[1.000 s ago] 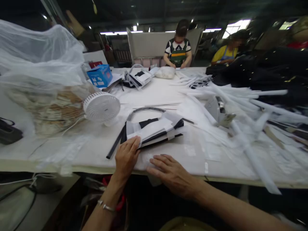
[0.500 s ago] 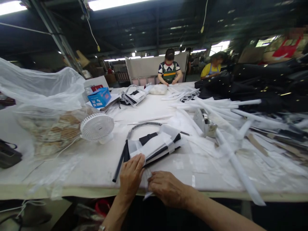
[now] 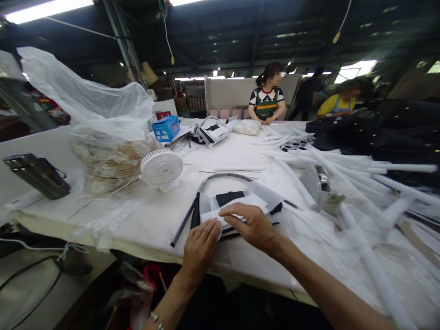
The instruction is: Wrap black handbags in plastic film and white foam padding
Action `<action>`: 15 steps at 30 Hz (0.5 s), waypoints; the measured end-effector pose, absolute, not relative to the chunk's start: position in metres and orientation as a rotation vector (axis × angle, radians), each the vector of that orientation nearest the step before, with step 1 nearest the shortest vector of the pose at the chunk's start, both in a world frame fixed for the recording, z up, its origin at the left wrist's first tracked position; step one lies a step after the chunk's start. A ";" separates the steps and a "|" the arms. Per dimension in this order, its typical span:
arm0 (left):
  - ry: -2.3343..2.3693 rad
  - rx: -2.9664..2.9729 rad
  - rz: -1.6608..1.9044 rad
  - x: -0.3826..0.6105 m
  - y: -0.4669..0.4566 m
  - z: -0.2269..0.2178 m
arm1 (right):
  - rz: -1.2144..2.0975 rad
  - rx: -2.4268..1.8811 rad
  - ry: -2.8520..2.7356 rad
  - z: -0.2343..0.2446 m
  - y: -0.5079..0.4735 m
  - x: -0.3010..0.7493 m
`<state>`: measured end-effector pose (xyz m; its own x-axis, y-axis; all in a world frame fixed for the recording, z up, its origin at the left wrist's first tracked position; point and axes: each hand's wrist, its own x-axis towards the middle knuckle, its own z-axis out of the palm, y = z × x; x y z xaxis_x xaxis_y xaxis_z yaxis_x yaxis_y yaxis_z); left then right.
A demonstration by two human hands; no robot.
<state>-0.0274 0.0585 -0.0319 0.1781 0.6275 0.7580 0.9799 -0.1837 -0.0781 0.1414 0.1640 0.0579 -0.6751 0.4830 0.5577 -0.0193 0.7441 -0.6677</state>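
Note:
A black handbag, partly covered in white wrapping sheet, lies on the table in front of me. Its long curved handle is sleeved in clear film and loops out behind it. My left hand rests on the near left edge of the wrapping, fingers stretched out flat. Over the middle of the wrapping is my right hand, fingers extended and thumb apart, the tips touching the sheet close to the left fingertips. My right palm and fingers hide part of the bag's near side.
Left are a white fan, a large clear plastic bag, a dark flask and a blue box. White foam tubes and a metal tape dispenser lie right. Another wrapped bag and a co-worker are beyond.
My right hand has moved up from the table's front edge onto the wrapping. The loose flap at the near edge is now folded over. The view has swung left.

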 end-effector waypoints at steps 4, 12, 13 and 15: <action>-1.542 -1.904 -0.841 -0.028 0.059 -0.033 | 0.926 -0.358 -2.351 0.028 0.179 0.127; -1.655 -1.994 -1.006 -0.034 0.054 -0.047 | 0.755 -0.391 -2.502 0.017 0.174 0.132; -1.654 -1.993 -1.026 -0.035 0.054 -0.048 | 0.706 -0.392 -2.495 0.015 0.173 0.130; -1.649 -1.989 -1.059 -0.035 0.054 -0.050 | 0.619 -0.394 -2.451 0.009 0.169 0.126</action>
<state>-0.0349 0.0545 -0.0499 0.0447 0.6859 0.7263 0.9456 -0.2634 0.1906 0.1260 0.1691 0.0087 -0.7913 0.4037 0.4592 0.1371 0.8490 -0.5102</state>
